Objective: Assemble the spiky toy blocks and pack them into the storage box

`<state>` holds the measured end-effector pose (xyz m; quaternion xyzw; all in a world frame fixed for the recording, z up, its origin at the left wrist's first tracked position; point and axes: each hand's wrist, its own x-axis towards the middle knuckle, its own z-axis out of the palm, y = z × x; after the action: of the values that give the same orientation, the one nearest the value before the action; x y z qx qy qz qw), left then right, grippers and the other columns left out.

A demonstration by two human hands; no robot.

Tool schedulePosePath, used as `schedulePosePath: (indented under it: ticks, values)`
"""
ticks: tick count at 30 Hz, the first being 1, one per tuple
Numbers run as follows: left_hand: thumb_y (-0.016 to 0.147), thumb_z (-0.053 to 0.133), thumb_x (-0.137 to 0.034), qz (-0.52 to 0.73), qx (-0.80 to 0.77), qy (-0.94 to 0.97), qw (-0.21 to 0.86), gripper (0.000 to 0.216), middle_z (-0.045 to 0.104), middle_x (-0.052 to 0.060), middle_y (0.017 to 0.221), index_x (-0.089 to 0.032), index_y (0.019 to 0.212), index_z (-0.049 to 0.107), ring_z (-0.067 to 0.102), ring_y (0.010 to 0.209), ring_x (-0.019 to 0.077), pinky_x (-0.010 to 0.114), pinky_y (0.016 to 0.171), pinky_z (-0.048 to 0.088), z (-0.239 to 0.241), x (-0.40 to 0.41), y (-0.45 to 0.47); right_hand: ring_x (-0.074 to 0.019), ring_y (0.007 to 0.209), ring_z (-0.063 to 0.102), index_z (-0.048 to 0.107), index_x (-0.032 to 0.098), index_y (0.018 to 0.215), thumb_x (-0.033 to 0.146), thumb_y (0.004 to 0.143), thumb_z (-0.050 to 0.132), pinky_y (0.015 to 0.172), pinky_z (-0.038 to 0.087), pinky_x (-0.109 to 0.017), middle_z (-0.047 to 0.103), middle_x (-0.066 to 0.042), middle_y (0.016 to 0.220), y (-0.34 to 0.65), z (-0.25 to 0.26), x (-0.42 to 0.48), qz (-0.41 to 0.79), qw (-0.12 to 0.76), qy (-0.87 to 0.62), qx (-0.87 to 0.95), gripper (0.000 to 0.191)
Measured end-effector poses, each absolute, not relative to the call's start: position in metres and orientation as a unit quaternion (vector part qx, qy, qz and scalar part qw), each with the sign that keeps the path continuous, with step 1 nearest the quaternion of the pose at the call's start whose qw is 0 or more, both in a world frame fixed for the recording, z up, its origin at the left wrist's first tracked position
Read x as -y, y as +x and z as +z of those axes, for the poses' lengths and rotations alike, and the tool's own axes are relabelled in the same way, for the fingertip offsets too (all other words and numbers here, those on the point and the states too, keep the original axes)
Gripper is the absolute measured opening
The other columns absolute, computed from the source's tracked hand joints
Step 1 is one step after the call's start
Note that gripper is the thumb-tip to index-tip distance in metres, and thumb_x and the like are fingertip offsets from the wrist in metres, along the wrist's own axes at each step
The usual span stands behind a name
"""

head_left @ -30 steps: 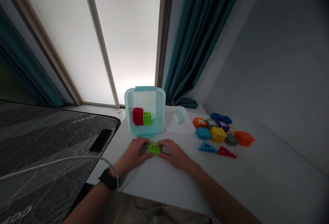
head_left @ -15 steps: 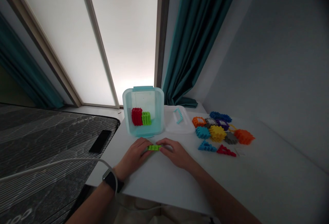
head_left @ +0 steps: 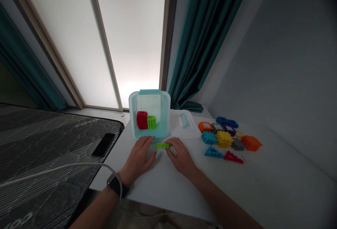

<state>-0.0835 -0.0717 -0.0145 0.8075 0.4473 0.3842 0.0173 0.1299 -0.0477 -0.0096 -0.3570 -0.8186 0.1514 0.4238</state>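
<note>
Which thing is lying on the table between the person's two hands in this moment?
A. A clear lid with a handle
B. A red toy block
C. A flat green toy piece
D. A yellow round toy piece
C. The flat green toy piece lies on the white table between the left hand and the right hand.

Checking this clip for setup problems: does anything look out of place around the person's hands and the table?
A thin white cable crosses the dark striped mattress and loops over the left wrist, beside the black wristwatch. It looks odd because it could snag that arm. Nothing else stands out.
</note>
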Motion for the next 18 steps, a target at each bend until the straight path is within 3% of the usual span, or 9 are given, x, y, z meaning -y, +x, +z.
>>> schedulePosePath:
  ticks: [6, 14, 18]
  values:
    - [0.090, 0.050, -0.020, 0.302, -0.475, 0.826, -0.032, 0.044, 0.053, 0.016, 0.139, -0.018, 0.134, 0.049, 0.047, 0.132, 0.0316, 0.054, 0.110, 0.043, -0.022, 0.065, -0.084, -0.0227, 0.101, 0.064, 0.059, 0.023, 0.107, 0.019, 0.092, 0.048, 0.094, 0.051, -0.039, 0.067, -0.009, 0.105, 0.099, 0.008, 0.028, 0.157, 0.498, -0.395, 0.756, 0.020]
    - [0.090, 0.053, -0.021, 0.261, -0.477, 0.839, -0.021, 0.041, 0.052, 0.016, 0.143, -0.016, 0.131, 0.052, 0.047, 0.134, 0.0319, 0.055, 0.113, 0.039, -0.026, 0.064, -0.085, -0.0244, 0.120, 0.058, 0.051, 0.020, 0.126, 0.018, 0.095, 0.037, 0.101, 0.045, -0.042, 0.061, -0.012, 0.129, 0.038, 0.017, -0.021, 0.167, 0.494, -0.480, 0.706, 0.034]
    - [0.089, 0.054, -0.021, 0.263, -0.472, 0.841, -0.005, 0.042, 0.052, 0.017, 0.143, -0.016, 0.131, 0.052, 0.046, 0.135, 0.0315, 0.055, 0.113, 0.038, -0.024, 0.063, -0.085, -0.0259, 0.121, 0.055, 0.051, 0.018, 0.124, 0.015, 0.094, 0.034, 0.101, 0.043, -0.042, 0.061, -0.014, 0.124, 0.026, 0.014, -0.040, 0.175, 0.504, -0.518, 0.668, 0.035]
